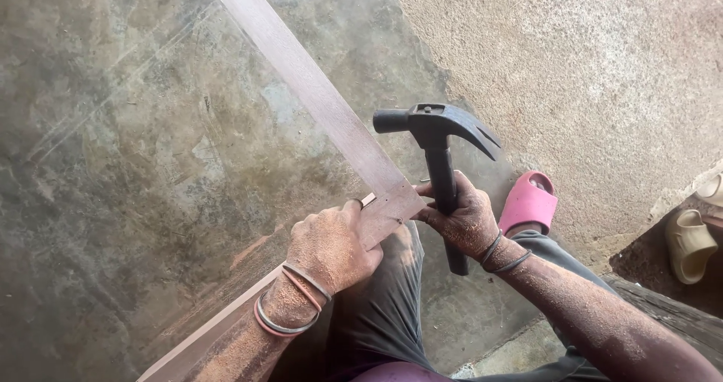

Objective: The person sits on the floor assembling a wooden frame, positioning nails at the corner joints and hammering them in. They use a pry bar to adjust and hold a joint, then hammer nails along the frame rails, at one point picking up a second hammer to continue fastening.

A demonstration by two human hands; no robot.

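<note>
Now the right hand [461, 220] grips a black claw hammer [440, 152] — head at twelve o'clock — while the left hand [331, 246], fingers curled, presses down on joined wooden strips [316, 92].

The floor [135, 163] is smooth, worn concrete, grey-green with pale scratches and a few rusty smears. To the upper right it gives way to a rougher, sandy-brown patch of ground [587, 65] with a grainy surface. At the right edge a pair of beige slip-on sandals [689, 242] lies beside a dark, shadowed step. Soft, even daylight falls across everything.
</note>
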